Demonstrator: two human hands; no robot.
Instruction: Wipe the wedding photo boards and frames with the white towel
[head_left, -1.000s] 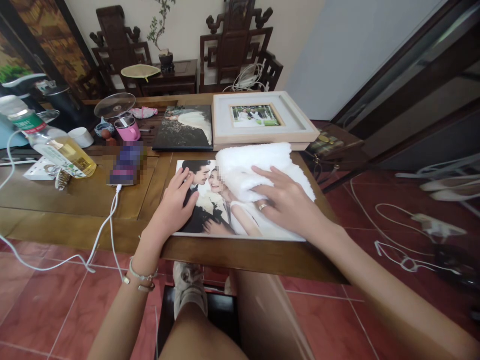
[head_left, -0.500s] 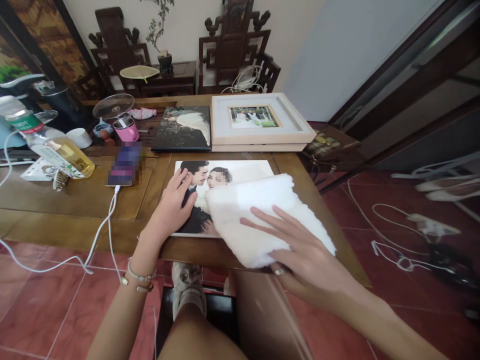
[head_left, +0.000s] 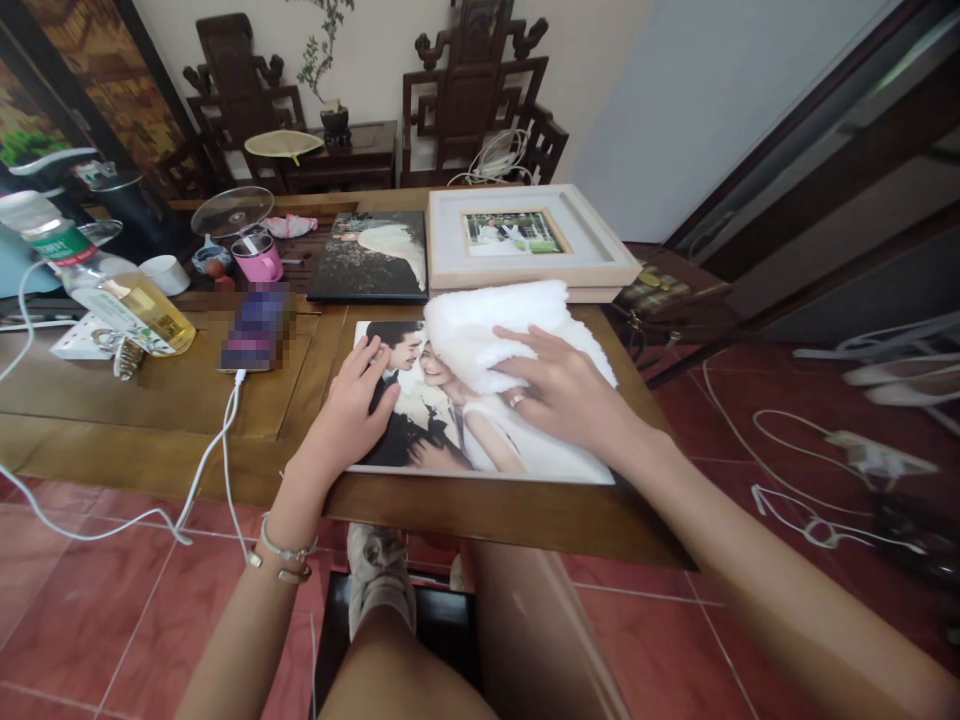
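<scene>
On the front of the wooden table lies a flat photo panel (head_left: 540, 450) with a picture of a couple. My left hand (head_left: 358, 410) rests on the panel's left edge, fingers stretched out and holding nothing. A fluffy white cloth (head_left: 510, 310) covers the panel's upper right part and reaches past its far edge. With fingers pressed into the cloth's near side, my right hand (head_left: 559, 390) grips it against the panel. Part of the picture is hidden beneath the cloth and that hand.
Behind the panel stand a dark photo panel (head_left: 371, 255) and stacked pale frames (head_left: 607, 262). To the left are a phone (head_left: 259, 330) on a white cable, a pink cup (head_left: 259, 262) and a tilted bottle (head_left: 142, 300) of yellow liquid. Cables (head_left: 802, 515) lie on the right floor.
My right hand and the white cloth have slid away from me and a little left, uncovering the panel's lower right part. My left hand stays on the left edge.
</scene>
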